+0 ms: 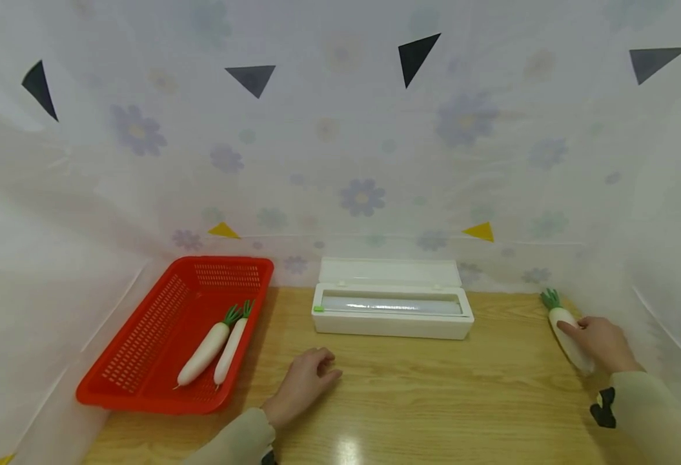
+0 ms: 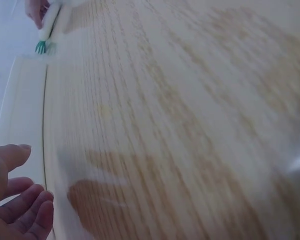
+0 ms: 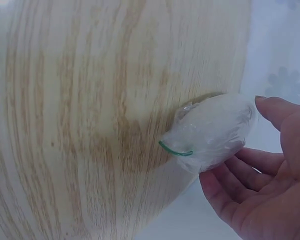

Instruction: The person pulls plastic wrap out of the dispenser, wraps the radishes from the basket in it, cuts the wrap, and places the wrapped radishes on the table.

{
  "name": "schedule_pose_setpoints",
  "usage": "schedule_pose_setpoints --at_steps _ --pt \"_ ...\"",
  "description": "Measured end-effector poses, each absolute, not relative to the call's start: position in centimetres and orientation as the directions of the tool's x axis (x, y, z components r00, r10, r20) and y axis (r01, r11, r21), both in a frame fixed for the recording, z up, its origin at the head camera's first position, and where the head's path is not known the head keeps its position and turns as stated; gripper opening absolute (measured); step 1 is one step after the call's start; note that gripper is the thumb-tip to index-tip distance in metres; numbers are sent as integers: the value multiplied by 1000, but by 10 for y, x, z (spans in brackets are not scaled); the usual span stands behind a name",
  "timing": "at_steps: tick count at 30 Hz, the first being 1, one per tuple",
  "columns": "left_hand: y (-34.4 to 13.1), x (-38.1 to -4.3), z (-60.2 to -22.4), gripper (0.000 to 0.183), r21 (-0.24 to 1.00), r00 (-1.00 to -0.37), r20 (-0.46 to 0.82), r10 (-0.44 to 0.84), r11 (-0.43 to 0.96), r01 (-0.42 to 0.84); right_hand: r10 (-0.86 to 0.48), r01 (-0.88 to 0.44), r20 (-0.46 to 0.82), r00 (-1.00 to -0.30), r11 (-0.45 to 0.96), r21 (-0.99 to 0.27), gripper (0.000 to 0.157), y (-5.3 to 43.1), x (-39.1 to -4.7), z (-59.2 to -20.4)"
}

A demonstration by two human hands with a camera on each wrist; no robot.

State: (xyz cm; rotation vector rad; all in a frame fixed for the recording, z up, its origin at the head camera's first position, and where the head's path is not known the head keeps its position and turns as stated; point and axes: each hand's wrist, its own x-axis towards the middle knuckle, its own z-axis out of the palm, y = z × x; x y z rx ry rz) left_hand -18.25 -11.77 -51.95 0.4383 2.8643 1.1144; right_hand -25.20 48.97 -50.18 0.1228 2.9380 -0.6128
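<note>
At the table's right end my right hand [image 1: 600, 342] grips a white radish [image 1: 570, 345] with green leaf stubs, thumb on one side and fingers on the other. The right wrist view shows clear film around this radish [image 3: 217, 130], with a thin green strip at its near end. My left hand [image 1: 305, 382], fingers loosely bent, holds nothing over the table's middle, in front of the white cling film box [image 1: 392, 326]. Inside that box, its lid raised, lies a roll of film [image 1: 392, 306]. In the left wrist view, the left hand [image 2: 20, 200] is beside the box.
A red plastic basket [image 1: 160, 405] stands at the left with two white radishes [image 1: 205, 354] leaning towards its right side. A small green piece [image 1: 319, 309] sits on the box's left rim. White flowered sheeting [image 1: 328, 161] encloses the wooden table [image 1: 433, 400] at the back and sides.
</note>
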Motion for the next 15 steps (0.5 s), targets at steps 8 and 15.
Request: schedule_pose_setpoints --at_steps 8,15 --pt "-118 -181 -515 31 483 -938 221 266 806 342 51 87 -103 -993 918 -388 80 488 -247 -496" --pt "-131 -192 -510 31 314 -910 348 226 886 340 33 11 50 -998 921 -390 66 468 -240 -486"
